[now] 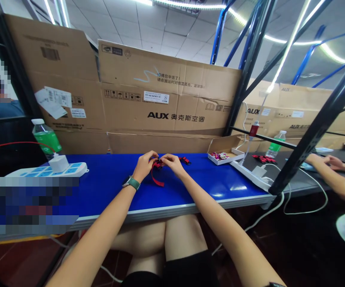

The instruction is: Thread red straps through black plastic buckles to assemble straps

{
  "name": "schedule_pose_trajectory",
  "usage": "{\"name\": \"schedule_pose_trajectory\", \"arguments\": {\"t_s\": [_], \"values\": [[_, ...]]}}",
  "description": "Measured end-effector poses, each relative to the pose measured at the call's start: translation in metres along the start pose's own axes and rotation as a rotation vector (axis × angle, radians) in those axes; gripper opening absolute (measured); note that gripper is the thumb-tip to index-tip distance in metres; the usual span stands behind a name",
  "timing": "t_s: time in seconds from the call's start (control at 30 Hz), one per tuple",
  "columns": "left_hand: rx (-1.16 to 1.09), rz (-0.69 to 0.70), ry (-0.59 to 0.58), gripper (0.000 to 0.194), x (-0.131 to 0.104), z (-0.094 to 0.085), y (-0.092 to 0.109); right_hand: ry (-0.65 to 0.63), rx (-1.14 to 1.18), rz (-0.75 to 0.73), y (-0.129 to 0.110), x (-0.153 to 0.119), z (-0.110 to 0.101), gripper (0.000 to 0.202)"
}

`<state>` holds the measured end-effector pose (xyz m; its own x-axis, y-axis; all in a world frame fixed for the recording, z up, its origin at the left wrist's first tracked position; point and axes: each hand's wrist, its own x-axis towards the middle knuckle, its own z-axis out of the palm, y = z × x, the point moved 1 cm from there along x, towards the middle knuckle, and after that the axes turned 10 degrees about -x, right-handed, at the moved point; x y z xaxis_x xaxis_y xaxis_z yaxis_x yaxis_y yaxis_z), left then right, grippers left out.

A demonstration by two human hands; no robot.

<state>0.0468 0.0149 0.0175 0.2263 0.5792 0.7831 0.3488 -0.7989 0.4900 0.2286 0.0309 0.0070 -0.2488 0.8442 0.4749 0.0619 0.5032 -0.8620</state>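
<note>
My left hand (144, 166) and my right hand (173, 164) meet over the middle of the blue table, fingertips pinched close together. Between them they hold a red strap (158, 182) with small black fittings, which look like a buckle. One end of the strap curls down onto the table below my fingers. My fingertips partly cover the fittings, so their exact form cannot be made out. Just right of my right hand lies another red piece with black parts (186, 160). A watch with a green band (134, 183) is on my left wrist.
An open white box (220, 162) of small pink-red items stands at the back right, beside a white power strip (254, 177). Another power strip (70, 169) and a green-labelled bottle (45, 137) are at left. Cardboard (166, 103) walls the back. A co-worker's hands (324, 161) are at right.
</note>
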Motion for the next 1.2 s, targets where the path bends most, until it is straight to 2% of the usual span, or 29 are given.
{"name": "schedule_pose_trajectory", "arguments": {"t_s": [0.3,0.47,0.6,0.77,1.0,1.2], "values": [[0.019,0.002,0.000,0.013,-0.0002,-0.0005,-0.0003,0.024,0.034,0.036,-0.0075,-0.0039,0.0000,0.038],[0.042,-0.013,0.079,0.012,-0.0009,-0.0010,-0.0012,0.013,0.055,0.099,-0.0072,-0.0056,0.0019,0.040],[0.007,-0.061,0.117,0.014,-0.0029,0.0014,0.0002,0.058,0.057,0.139,-0.0030,-0.0051,0.0022,0.041],[-0.075,-0.070,0.089,0.017,-0.0025,0.0038,0.0001,0.101,0.068,0.135,-0.0003,-0.0043,-0.0008,0.040],[-0.150,-0.139,0.126,0.017,-0.0011,0.0019,-0.0064,0.053,0.111,0.134,-0.0066,-0.0059,0.0015,0.044],[-0.141,-0.150,0.068,0.018,-0.0017,0.0032,-0.0050,0.028,0.035,0.115,-0.0018,-0.0034,0.0006,0.043]]}}
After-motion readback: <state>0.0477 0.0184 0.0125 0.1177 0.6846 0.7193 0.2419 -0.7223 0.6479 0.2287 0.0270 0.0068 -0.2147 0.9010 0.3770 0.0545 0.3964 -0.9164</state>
